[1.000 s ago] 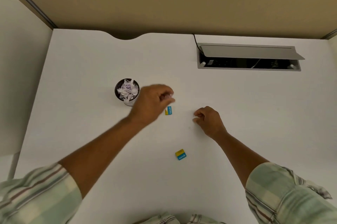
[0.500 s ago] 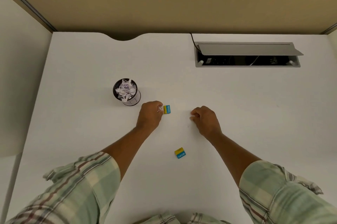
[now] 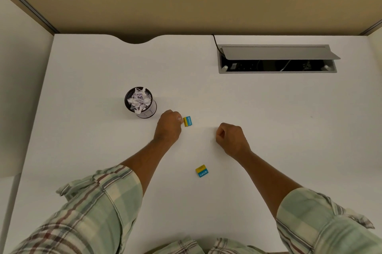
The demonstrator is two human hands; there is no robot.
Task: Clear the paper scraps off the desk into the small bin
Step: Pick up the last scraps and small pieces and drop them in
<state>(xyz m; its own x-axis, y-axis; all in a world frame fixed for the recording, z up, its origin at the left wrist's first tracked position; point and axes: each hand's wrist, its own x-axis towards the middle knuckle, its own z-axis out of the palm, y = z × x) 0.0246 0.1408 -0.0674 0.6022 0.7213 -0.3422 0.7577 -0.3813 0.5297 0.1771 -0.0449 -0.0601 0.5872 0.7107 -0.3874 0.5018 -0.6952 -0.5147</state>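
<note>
White desk (image 3: pixel 86 150) is filling most of the view, with a tan partition standing along its far edge. Plaid sleeves are showing at the near corners, both pushed up past the elbows.

Toward the left, a small black mesh bin (image 3: pixel 141 102) is standing upright on the desk, and it is brimming with crumpled paper scraps (image 3: pixel 139 99) that are poking up past its rim. Just right of and a little nearer than the bin, the left hand (image 3: pixel 169 127) is resting on the desk with its fingers curled in. Its fingertips are pinching something small and pale, probably a scrap, though it is too tiny for me to be sure. That pinch is sitting right against the left edge of a blue and yellow eraser (image 3: pixel 188 121), which is lying flat on the desk; I cannot tell whether the fingers are actually touching it.

Nearer to the person, between the two forearms, a second eraser (image 3: pixel 202 170) of the same colours is lying flat, apart from both hands.

Further right, the right hand (image 3: pixel 231 138) is resting on the desk as a loose fist, thumb tucked against the fingers; whether anything is inside it I cannot tell.

Far right, a grey cable hatch (image 3: pixel 277 58) is sitting open in the desk, with a black cord running out at its left corner toward the partition.
</note>
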